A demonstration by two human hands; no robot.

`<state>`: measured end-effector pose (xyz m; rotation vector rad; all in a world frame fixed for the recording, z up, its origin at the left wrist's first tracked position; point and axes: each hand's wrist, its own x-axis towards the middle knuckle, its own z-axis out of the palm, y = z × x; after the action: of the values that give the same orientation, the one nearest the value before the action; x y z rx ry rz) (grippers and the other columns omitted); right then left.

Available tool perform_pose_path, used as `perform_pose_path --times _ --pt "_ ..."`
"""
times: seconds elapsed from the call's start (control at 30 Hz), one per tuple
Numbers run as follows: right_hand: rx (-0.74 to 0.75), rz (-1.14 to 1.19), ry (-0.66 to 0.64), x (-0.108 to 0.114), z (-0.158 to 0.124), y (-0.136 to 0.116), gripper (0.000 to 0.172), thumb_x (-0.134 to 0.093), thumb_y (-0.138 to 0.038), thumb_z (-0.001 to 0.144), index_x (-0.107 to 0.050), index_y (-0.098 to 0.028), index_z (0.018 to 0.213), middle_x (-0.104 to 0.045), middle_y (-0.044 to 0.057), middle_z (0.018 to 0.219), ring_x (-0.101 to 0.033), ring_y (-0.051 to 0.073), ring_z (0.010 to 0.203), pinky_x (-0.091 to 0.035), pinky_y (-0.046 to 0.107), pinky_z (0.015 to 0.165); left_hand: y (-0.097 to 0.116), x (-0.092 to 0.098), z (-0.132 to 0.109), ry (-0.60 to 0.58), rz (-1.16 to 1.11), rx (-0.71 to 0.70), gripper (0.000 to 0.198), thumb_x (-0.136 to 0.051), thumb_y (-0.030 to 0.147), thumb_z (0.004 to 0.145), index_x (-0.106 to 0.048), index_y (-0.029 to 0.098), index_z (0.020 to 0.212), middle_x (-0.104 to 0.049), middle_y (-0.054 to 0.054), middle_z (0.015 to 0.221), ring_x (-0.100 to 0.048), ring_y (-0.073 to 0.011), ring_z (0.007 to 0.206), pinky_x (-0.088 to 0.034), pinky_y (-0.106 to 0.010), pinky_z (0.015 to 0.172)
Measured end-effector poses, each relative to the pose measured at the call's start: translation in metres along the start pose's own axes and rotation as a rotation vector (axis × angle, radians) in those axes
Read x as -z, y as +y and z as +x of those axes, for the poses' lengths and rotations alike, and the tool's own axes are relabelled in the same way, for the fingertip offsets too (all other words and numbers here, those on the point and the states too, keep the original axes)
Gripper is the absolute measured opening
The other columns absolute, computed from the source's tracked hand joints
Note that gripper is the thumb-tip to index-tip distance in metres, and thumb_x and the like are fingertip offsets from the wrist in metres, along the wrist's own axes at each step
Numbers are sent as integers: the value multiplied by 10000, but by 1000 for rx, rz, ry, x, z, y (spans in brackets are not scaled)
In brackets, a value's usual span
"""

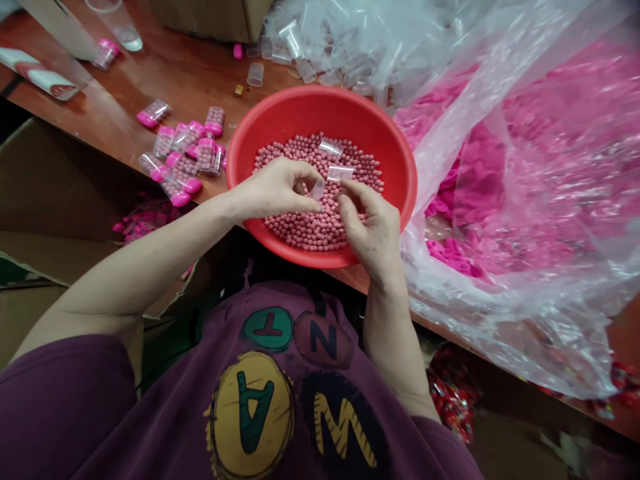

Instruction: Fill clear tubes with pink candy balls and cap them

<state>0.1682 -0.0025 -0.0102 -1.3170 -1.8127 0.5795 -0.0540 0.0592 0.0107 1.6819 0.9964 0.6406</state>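
Now left hand [280, 190], right hand [373, 230], three vials [317, 189]

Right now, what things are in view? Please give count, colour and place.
bowl: one, red, centre of view
balls: many, pink, in bowl
loose tubes: two, clear, on the balls
filled tubes: about twelve, pink caps, left of bowl
empty tubes: many, clear, behind bowl
bag: one, clear, pink pieces inside, right of bowl
table: one, brown
left hand: pinches a clear tube above the balls
right hand: fingers bent, above the balls
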Motion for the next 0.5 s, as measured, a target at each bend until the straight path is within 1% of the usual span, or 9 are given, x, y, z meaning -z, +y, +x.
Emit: perform_pose_path --times 0.03,0.1,0.17,0.2,0.27,0.37,0.43,0.5 --pt "-25 35 9 0 0 2 347 -625 -355 1097 -762 -245 1396 -859 95 1286 -822 252 1110 -689 474 1032 2 -1 1 -6 -25 11 263 -858 242 791 -764 158 1022 -739 -33 901 -703 -169 872 -568 -326 812" --pt "-41 108 -64 0 0 5 425 -673 -426 1080 -709 -258 1469 -848 90 1309 -817 252 1106 -703 473 1000 6 -6 3 14 -93 17 298 -846 262 831 -745 156 1090 -755 -51 973 -734 -189 953 -593 -354 871" --pt "-31 147 -120 0 0 8 471 -703 -467 1067 -686 -258 1488 -832 95 1352 -807 255 1128 -699 485 1026 10 -11 5 43 -135 14 348 -822 273 874 -713 160 1184 -764 -70 1064 -751 -204 1024 -603 -375 914" --pt "-29 152 -114 0 0 9 469 -704 -473 1069 -685 -258 1485 -822 97 1372 -801 255 1137 -694 492 1046 11 -13 6 51 -137 12 367 -810 277 893 -697 162 1223 -762 -76 1095 -754 -211 1046 -603 -383 926" --pt "-22 142 -58 0 -1 11 449 -693 -470 1079 -684 -257 1474 -809 96 1379 -792 250 1115 -690 496 1051 15 -13 7 40 -96 5 391 -801 278 911 -677 167 1265 -757 -79 1117 -754 -223 1073 -597 -394 945" --pt "11 66 -26 2 -3 12 436 -689 -435 1084 -676 -260 1483 -782 98 1368 -779 250 1074 -692 501 1024 24 -5 7 11 106 -23 370 -819 272 899 -704 177 1237 -758 -82 1121 -732 -258 1140 -565 -411 1001" --pt "41 -4 -52 4 -3 9 417 -687 -391 1081 -678 -264 1478 -769 99 1367 -771 258 1074 -687 517 1035 29 1 8 -22 307 -61 313 -822 279 886 -743 187 1174 -759 -89 1163 -692 -299 1245 -526 -436 1076" --pt "59 -55 -83 5 -2 6 399 -680 -334 1072 -681 -263 1465 -769 101 1367 -765 268 1105 -679 529 1061 31 6 10 -78 451 -89 253 -802 302 894 -775 198 1123 -756 -98 1195 -640 -333 1337 -484 -456 1147"
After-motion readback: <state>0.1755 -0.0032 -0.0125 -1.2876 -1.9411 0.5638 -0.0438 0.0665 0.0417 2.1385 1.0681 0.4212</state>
